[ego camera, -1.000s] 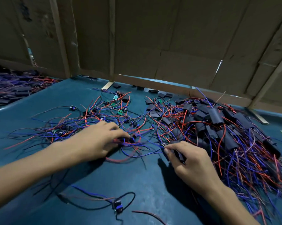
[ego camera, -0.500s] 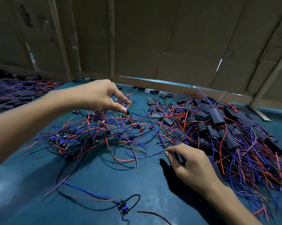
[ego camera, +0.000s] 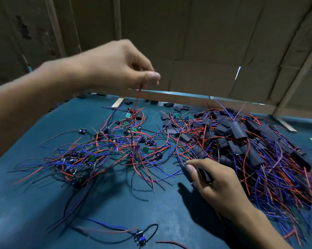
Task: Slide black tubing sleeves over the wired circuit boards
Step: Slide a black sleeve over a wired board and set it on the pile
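My left hand (ego camera: pixel 119 67) is raised high above the table and pinches a red wire (ego camera: pixel 137 99) that hangs down into a tangle of small circuit boards with red, blue and black leads (ego camera: pixel 115 146). The board at the wire's lower end is lost in the tangle. My right hand (ego camera: pixel 210 184) rests low at the near edge of the right-hand heap and grips a flat black tubing sleeve (ego camera: pixel 204 174) between thumb and fingers. That heap (ego camera: pixel 241 141) holds several boards covered with black sleeves.
The table top (ego camera: pixel 115 209) is blue-green. One wired board (ego camera: pixel 140 239) lies alone near the front edge. Loose black sleeves (ego camera: pixel 171 123) lie at the back by the cardboard wall (ego camera: pixel 205 51). A wooden strut (ego camera: pixel 284 123) stands at the right.
My left hand has risen from the tangle on the table to well above it, drawing a red wire up with it. My right hand has stayed in place with the sleeve.
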Demonstrator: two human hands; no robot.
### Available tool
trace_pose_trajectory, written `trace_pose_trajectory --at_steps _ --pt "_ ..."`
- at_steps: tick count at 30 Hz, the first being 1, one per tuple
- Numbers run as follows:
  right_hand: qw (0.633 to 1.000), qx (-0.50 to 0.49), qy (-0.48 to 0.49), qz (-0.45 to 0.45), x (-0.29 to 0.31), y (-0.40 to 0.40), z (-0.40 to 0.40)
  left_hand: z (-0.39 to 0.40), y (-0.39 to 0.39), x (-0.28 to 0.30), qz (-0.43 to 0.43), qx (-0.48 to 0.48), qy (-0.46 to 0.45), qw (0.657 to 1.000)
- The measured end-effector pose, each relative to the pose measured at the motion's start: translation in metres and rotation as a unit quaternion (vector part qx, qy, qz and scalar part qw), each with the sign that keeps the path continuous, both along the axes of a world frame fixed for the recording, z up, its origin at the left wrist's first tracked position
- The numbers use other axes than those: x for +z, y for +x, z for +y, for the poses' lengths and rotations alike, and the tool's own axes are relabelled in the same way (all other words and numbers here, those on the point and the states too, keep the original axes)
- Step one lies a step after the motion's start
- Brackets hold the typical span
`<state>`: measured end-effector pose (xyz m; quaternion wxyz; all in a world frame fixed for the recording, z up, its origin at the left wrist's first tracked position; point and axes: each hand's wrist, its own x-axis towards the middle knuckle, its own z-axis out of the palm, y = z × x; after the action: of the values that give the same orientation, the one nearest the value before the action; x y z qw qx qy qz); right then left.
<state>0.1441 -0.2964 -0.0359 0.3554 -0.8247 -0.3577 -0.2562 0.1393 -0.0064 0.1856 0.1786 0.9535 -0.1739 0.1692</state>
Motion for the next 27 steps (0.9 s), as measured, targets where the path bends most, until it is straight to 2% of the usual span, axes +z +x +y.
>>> trace_pose_trajectory --at_steps 3,5,9,11,13,17,20,22,24,25,27 --pt "0.999 0.006 0.032 -0.014 0.002 0.000 0.003 -0.012 0.002 0.014 -0.096 -0.025 -0.022 0.995" --pt "0.999 0.002 0.048 -0.008 0.003 -0.002 0.005 -0.019 0.005 0.018 -0.130 -0.023 -0.047 0.990" --pt "0.993 -0.003 0.081 0.086 0.008 -0.007 0.007 -0.037 0.004 0.014 -0.112 -0.020 -0.047 0.992" --pt "0.971 0.036 0.144 0.189 0.012 -0.010 0.009 -0.053 0.004 0.008 -0.107 -0.045 -0.091 0.989" --pt "0.943 0.077 0.204 0.252 0.019 -0.011 0.011 -0.068 0.006 0.000 -0.090 -0.072 -0.152 0.982" --pt "0.934 0.128 0.180 0.282 0.028 -0.010 0.006 -0.089 0.019 -0.024 -0.065 -0.103 -0.274 0.954" --pt "0.932 0.146 0.135 0.304 0.031 -0.012 0.002 -0.103 0.027 -0.046 -0.034 -0.113 -0.369 0.922" --pt "0.924 0.170 0.139 0.312 0.034 -0.013 0.000 -0.109 0.030 -0.059 -0.014 -0.113 -0.430 0.896" --pt "0.899 0.183 0.209 0.340 0.036 -0.014 -0.004 -0.111 0.033 -0.066 -0.013 -0.112 -0.488 0.866" --pt "0.870 0.179 0.264 0.377 0.038 -0.012 -0.006 -0.110 0.034 -0.068 -0.013 -0.110 -0.515 0.850" --pt "0.784 0.206 0.363 0.460 0.042 -0.008 -0.008 -0.107 0.035 -0.072 -0.003 -0.103 -0.564 0.820"
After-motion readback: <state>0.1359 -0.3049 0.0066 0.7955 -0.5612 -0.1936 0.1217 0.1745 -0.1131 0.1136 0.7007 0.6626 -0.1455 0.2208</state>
